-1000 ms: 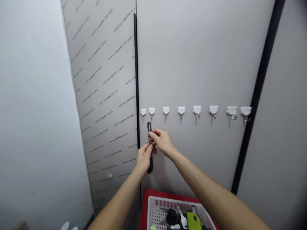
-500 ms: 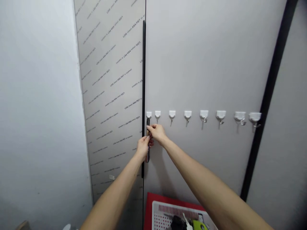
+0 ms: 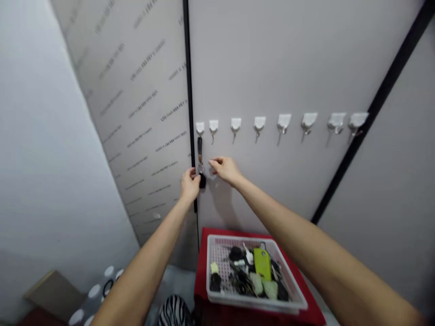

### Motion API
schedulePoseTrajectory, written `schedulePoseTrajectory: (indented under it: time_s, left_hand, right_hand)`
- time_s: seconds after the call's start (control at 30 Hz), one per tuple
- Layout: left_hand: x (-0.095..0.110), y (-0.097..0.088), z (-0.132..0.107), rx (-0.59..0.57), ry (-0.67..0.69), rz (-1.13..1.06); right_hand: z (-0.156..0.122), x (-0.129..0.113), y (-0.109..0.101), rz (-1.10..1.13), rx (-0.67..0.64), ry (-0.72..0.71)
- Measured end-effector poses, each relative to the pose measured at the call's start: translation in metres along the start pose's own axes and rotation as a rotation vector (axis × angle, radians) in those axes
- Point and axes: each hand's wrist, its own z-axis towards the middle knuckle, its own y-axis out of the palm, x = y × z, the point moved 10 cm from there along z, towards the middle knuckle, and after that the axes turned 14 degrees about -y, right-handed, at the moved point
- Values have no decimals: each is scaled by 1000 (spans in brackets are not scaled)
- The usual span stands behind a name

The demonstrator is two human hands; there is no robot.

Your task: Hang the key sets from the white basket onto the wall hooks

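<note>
A keychain with a dark braided strap (image 3: 200,147) hangs from the leftmost white hook (image 3: 200,128), with a metal ring and a black fob (image 3: 202,181) at its lower end. Just left of the fob is my left hand (image 3: 189,185), its thumb at the fob's edge and its fingers apart; whether it touches is unclear. To the right of the strap, away from it, my right hand (image 3: 226,170) has loosely bent fingers and holds nothing.
More white hooks (image 3: 259,123) run rightward in a row on the grey panel. Below, a white basket (image 3: 214,296) full of keys and fobs stands on a red surface (image 3: 200,285). White-capped containers (image 3: 94,291) are at lower left.
Both hands have let go of the keychain and moved apart, leaving it hanging on the leftmost hook. The view has tilted down, bringing the whole basket into sight.
</note>
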Motion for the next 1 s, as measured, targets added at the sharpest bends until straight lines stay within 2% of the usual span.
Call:
schedulePoseTrajectory:
  time_s: [0.07, 0.1, 0.27, 0.33, 0.4, 0.47, 0.57, 0.7, 0.87, 1.0]
  left_hand:
    - [-17, 3, -21, 13, 57, 92]
    - [-29, 11, -35, -32, 67, 134]
    - [-94, 82, -114, -431, 24, 384]
    - [-109, 104, -139, -534, 31, 465]
    - [-116, 120, -155, -587, 39, 503]
    - [-119, 132, -169, -636, 52, 511]
    - [-125, 144, -190, -725, 69, 549]
    - [-132, 145, -205, -790, 53, 546]
    - [-140, 137, -205, -800, -7, 498]
    - [-137, 139, -208, -839, 29, 467]
  right_hand:
    - [-35, 22, 1, 32, -78, 15]
    - [-57, 35, 2, 32, -128, 39]
    - [-166, 101, -4, -143, -286, 165]
    - [-195, 113, -15, -284, -295, 175]
    - [-215, 116, -29, -440, -279, 181]
    - [-229, 116, -39, -561, -273, 195]
    - [-243, 117, -39, -641, -328, 241]
    - [-250, 116, -30, -585, -330, 240]
    - [-252, 115, -29, -311, -129, 258]
    - [-261, 131, -34, -49, 59, 392]
